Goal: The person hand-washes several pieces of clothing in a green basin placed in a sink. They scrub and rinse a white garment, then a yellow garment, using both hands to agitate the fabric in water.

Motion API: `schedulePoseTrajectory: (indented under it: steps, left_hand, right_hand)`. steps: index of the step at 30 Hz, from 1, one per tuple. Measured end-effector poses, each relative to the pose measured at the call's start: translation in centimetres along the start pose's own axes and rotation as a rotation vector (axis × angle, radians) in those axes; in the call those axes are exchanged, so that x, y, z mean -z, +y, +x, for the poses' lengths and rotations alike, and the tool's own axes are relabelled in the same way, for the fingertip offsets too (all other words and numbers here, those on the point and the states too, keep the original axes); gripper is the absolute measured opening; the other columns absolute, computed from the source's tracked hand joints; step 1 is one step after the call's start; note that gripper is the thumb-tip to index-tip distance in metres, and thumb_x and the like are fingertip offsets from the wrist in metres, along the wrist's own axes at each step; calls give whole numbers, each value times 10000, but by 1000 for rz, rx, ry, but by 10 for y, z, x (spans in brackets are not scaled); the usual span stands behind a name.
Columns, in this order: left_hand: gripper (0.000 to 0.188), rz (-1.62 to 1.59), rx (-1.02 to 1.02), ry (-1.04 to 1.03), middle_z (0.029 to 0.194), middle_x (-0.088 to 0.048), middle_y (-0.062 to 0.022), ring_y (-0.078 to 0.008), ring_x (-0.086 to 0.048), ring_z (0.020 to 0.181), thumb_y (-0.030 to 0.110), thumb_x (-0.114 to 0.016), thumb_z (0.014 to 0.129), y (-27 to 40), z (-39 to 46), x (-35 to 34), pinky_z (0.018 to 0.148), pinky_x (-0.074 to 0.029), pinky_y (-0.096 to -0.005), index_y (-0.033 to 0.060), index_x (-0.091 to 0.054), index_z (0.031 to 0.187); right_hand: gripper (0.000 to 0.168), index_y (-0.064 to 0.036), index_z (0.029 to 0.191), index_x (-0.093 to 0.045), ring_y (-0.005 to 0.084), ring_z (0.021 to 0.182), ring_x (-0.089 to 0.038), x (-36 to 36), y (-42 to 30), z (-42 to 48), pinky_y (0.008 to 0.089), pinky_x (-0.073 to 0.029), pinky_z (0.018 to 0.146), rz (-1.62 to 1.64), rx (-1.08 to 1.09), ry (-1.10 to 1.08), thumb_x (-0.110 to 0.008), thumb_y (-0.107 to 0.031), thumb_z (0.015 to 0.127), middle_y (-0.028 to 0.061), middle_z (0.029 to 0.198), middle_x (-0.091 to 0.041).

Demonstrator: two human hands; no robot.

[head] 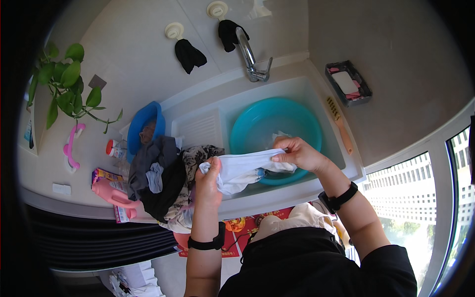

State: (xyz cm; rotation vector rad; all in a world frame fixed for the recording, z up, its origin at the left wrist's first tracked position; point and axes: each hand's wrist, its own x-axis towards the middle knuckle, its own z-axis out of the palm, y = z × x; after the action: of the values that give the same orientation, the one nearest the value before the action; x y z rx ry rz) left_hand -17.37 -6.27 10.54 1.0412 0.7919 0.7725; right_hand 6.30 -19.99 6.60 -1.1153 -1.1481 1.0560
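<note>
A white cloth garment (241, 169) is stretched between my two hands over the front of the sink. My left hand (209, 182) grips its left end, thumb on top. The other end is pinched in my right hand (298, 154), above a round teal basin (239, 128). Cloudy water (274, 118) fills part of the basin, which stands in the white sink (336, 163). Part of the garment hangs below my right hand, and a bluish patch shows near its lower edge. What the garment is exactly cannot be made out.
A heap of dark clothes (159, 156) and a blue tub (161, 120) lie left of the washboard (196, 128). A pink detergent bottle (111, 191) stands beyond. The chrome faucet (252, 68) rises behind the basin. A wooden-handled brush (343, 133) and soap tray (349, 83) sit right.
</note>
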Motion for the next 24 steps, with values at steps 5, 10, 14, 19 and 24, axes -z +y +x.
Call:
schedulePoseTrajectory:
  steps: [5,10,14,19,24]
  left_hand:
    - [188,-127,59,-1,854,-601,0,-90,-567,756,230,-629,931,-2,-1,-18,705,-465,-266,48,-590,954]
    - [257,-519,218,-400,894,-622,-35,-144,-612,846,311,-538,974,-47,21,-19,782,-489,-288,59,-588,980]
    - [296,-606,339,-359,1003,-622,-61,-168,-623,939,328,-466,993,-46,6,-54,839,-496,-311,61,-574,1059]
    - [298,-386,411,-41,1077,-604,-61,-175,-598,1019,222,-438,975,-32,-19,-70,870,-490,-346,25,-538,1175]
    - [340,-499,-20,-474,1069,-617,-66,-181,-623,982,306,-431,977,-87,11,-17,833,-508,-354,35,-545,1148]
  right_hand:
    - [115,-43,989,-610,64,790,-491,-29,-21,0,219,-424,739,173,-40,123,-598,-148,944,-14,889,-573]
    - [120,-53,847,-622,192,595,-614,-116,-48,5,281,-494,571,-494,326,178,-666,-162,874,69,690,-614]
    - [230,-90,639,-576,254,457,-560,-116,-38,29,379,-442,432,-978,535,528,-682,-219,797,59,528,-544]
    - [240,-88,592,-555,250,462,-565,-95,-38,45,381,-443,437,-954,340,655,-684,-185,770,70,525,-540]
    - [166,-98,626,-600,280,487,-589,-142,-45,32,392,-455,456,-813,574,549,-631,-184,764,105,518,-555]
